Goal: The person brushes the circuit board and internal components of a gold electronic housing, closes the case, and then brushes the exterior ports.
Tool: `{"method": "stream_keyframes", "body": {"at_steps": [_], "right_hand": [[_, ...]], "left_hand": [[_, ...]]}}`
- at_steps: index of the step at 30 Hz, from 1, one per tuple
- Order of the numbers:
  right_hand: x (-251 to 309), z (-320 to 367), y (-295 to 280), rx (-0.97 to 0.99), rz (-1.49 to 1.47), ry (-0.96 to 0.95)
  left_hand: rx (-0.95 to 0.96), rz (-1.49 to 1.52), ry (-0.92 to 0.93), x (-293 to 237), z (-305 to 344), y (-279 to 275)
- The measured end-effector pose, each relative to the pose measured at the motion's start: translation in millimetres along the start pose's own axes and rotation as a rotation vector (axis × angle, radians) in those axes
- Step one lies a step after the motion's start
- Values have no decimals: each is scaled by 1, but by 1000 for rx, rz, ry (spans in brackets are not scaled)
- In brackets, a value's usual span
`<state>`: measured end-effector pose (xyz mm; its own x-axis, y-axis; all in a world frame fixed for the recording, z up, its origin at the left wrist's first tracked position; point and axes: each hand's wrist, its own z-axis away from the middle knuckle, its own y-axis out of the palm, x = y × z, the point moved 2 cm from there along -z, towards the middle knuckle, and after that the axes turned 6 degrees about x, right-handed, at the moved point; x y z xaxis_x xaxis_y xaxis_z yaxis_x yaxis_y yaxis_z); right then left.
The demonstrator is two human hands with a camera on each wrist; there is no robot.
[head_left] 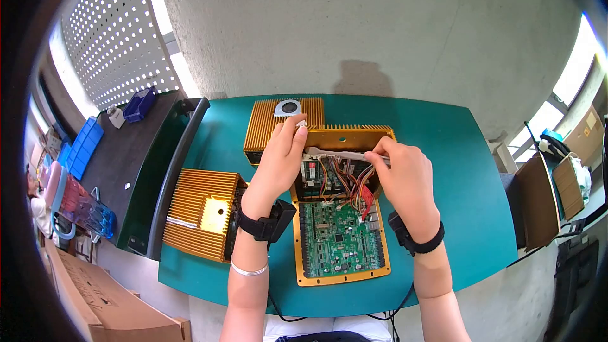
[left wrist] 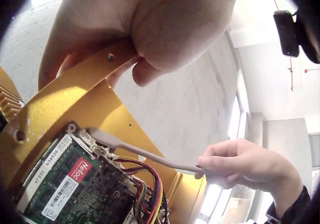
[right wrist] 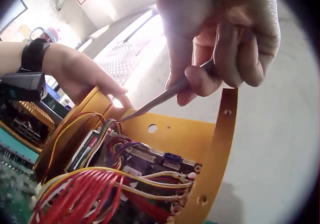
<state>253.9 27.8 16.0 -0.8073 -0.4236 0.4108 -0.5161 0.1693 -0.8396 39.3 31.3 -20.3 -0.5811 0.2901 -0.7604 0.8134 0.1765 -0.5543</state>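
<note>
An opened gold metal case (head_left: 354,133) stands in front of me, its upright part holding boards and wires and its lower plate carrying a green circuit board (head_left: 342,240). My left hand (head_left: 278,158) grips the case's left rim, thumb and fingers on either side of the wall. Between thumb and fingers, my right hand (head_left: 408,177) pinches a slim grey stick-like tool (left wrist: 150,157) with a broader flat end. That end lies near the top corner of a board with a labelled memory module (left wrist: 65,184). Bundled coloured wires (right wrist: 85,194) run below the tool to the lower board.
A finned gold case (head_left: 193,215) lies left on the green table (head_left: 456,215). Behind stands another finned case (head_left: 259,120) with a small fan (head_left: 288,108) on top. A dark-topped bench (head_left: 136,164) adjoins the table's left side; a concrete wall (head_left: 380,31) rises behind.
</note>
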Motion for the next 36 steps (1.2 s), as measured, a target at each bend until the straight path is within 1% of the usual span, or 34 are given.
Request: {"method": "stream_keyframes", "body": {"at_steps": [4,6,7,9,10,11,13,14,15,17,19,20,22,24,26,27,29,31,32,34,36], "right_hand": [[2,-1,2,-18,68,-7],[-2,-7,-1,-140,86,-237],[-4,-10,-4,-141,86,-236],[-5,-13,-11,-223,151,-365],[-8,-14,-14,-268,149,-387],[-10,-15,-17,-268,149,-387],[-16,-17,-25,-377,38,-400],[-23,-18,-25,-435,-26,-373],[-25,-19,-27,-434,-26,-377],[-28,-19,-30,-489,-220,-314],[-26,-17,-32,-472,-274,-315],[-22,-16,-32,-406,-259,-289],[-16,-13,-28,-286,-263,-258],[-7,-11,-23,-213,-174,-313],[-1,-11,-13,-166,-156,-349],[1,-12,-7,-167,-156,-351],[4,-13,0,-209,-15,-431],[7,-12,5,-173,-26,-430],[8,-11,9,-158,-15,-455],[9,-11,13,-145,1,-478],[9,-12,12,-169,0,-511]], "left_hand": [[8,14,0,-2,0,0],[10,4,-2,-3,1,-1],[10,-6,-6,-3,1,-1],[9,-13,0,-3,0,-1],[9,-20,5,-3,0,-1],[9,-20,6,-3,0,-1],[23,5,-24,-4,0,-2],[21,4,-24,-3,0,-1],[18,54,-28,0,-1,0],[11,103,-32,0,-2,0],[-15,305,-82,0,-4,0],[-21,306,-82,1,-5,-2],[-7,613,-155,9,-8,-2],[3,862,-199,11,-8,-3],[4,892,-207,15,-8,1],[11,924,-215,18,-9,3],[18,940,-220,21,-10,3],[26,971,-253,21,-9,2],[26,970,-252,21,-9,3],[-4,870,-185,22,-10,4],[-4,875,-208,22,-10,4]]}}
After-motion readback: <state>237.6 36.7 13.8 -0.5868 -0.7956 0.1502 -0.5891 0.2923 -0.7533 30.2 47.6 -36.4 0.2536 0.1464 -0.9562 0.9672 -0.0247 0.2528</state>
